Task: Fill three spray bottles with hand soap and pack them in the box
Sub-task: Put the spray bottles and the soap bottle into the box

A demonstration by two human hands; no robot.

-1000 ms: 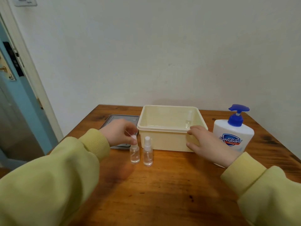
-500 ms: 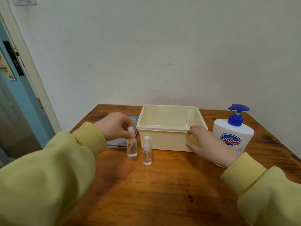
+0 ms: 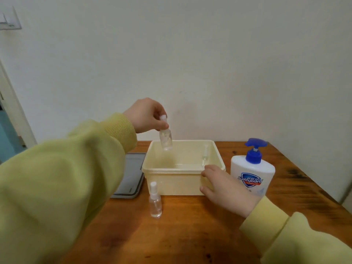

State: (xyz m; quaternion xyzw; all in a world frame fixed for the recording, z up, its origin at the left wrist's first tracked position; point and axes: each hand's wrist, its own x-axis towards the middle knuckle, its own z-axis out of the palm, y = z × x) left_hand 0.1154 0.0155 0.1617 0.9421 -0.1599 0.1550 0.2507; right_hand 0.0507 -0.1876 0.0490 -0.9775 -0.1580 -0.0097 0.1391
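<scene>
I see the small clear spray bottle (image 3: 166, 139) hanging by its white cap, pinched in the left hand (image 3: 145, 116) over the left rear part of the cream plastic box (image 3: 177, 184). A pinch that high leaves the body free to swing, so it may clip the rim or topple when let go. Another bottle (image 3: 205, 155) already leans in the right rear corner; a careless drop could knock it over. The right hand (image 3: 223, 189) rests with its fingers spread on the box's front right corner, steadying it. The last spray bottle (image 3: 155, 201) stands on the wooden table (image 3: 190, 235), just before the box; a nudged box could tip it. The Safeguard pump bottle (image 3: 252, 173) stands to the right.
</scene>
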